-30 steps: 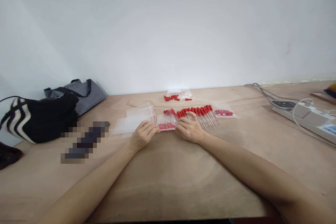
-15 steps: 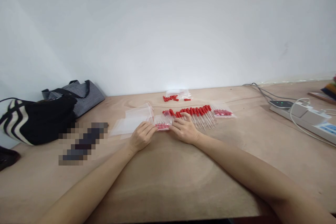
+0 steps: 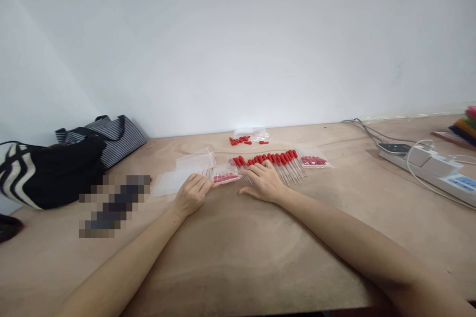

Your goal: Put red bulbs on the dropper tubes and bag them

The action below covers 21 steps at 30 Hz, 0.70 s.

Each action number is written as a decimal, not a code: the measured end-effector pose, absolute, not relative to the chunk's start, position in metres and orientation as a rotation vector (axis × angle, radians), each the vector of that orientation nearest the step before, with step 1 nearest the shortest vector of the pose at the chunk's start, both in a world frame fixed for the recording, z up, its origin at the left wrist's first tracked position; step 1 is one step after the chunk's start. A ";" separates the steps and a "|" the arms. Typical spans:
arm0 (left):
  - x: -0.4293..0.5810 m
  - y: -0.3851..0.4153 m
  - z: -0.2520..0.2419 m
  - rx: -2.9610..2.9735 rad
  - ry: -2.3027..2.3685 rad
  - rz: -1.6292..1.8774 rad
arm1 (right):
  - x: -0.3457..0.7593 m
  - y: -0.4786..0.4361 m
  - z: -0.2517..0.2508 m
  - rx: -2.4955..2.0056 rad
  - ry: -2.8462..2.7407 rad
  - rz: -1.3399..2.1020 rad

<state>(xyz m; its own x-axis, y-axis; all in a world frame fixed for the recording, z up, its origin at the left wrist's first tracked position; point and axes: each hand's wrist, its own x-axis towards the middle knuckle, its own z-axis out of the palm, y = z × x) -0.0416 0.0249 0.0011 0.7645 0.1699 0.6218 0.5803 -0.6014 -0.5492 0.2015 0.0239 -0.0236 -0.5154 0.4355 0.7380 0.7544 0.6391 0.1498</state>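
My left hand (image 3: 192, 194) pinches the near left corner of a clear zip bag (image 3: 225, 178) that lies on the table with several red-bulbed droppers inside. My right hand (image 3: 263, 183) is off the bag, its fingers apart and the thumb stretched toward the left. Its fingertips are over the left part of a row of glass droppers with red rubber bulbs (image 3: 285, 157); whether they touch any is hidden. Beyond the row's right end rests another clear bag (image 3: 314, 160) with red-bulbed droppers in it. Flat empty zip bags (image 3: 195, 161) lie behind my left hand.
Loose red bulbs (image 3: 241, 139) and a clear bag (image 3: 256, 132) lie near the wall. On the left are a black bag (image 3: 70, 173), a striped bag (image 3: 124, 141) and a pixelated dark object (image 3: 115, 207). A power strip (image 3: 439, 171) with cables is at the right.
My right hand has let go of the bag's right side and opened. My left hand has drawn the bag a little to the left, away from the dropper row.
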 end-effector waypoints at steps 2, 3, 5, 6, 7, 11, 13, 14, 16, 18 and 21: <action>-0.040 0.022 -0.001 -2.210 -0.500 -0.668 | 0.191 0.022 -0.024 -0.919 -2.221 -0.586; -0.039 0.019 -0.003 -2.248 -0.463 -0.673 | 0.185 0.021 -0.025 -0.921 -2.239 -0.590; -0.037 0.016 -0.004 -2.369 -0.446 -0.725 | 0.179 0.022 -0.027 -0.897 -2.288 -0.612; -0.037 0.015 -0.003 -2.438 -0.500 -0.778 | 0.178 0.022 -0.028 -0.868 -2.309 -0.624; -0.036 0.015 -0.002 -2.501 -0.607 -0.849 | 0.179 0.023 -0.030 -0.833 -2.317 -0.633; -0.028 0.031 0.010 -2.551 -1.333 -1.172 | 0.194 0.020 -0.032 -0.651 -2.235 -0.622; -0.021 0.042 0.016 -2.740 -1.552 -1.197 | 0.201 0.016 -0.031 -0.529 -2.214 -0.595; -0.016 0.046 0.017 -2.894 -1.658 -1.156 | 0.204 0.014 -0.030 -0.482 -2.206 -0.582; -0.007 0.053 0.016 -3.093 -1.776 -1.049 | 0.208 0.009 -0.029 -0.437 -2.181 -0.566; 0.002 0.056 0.010 -3.126 -1.815 -1.010 | 0.211 0.006 -0.028 -0.420 -2.163 -0.558; 0.011 0.059 0.000 -3.058 -1.899 -1.008 | 0.215 0.005 -0.029 -0.402 -2.156 -0.554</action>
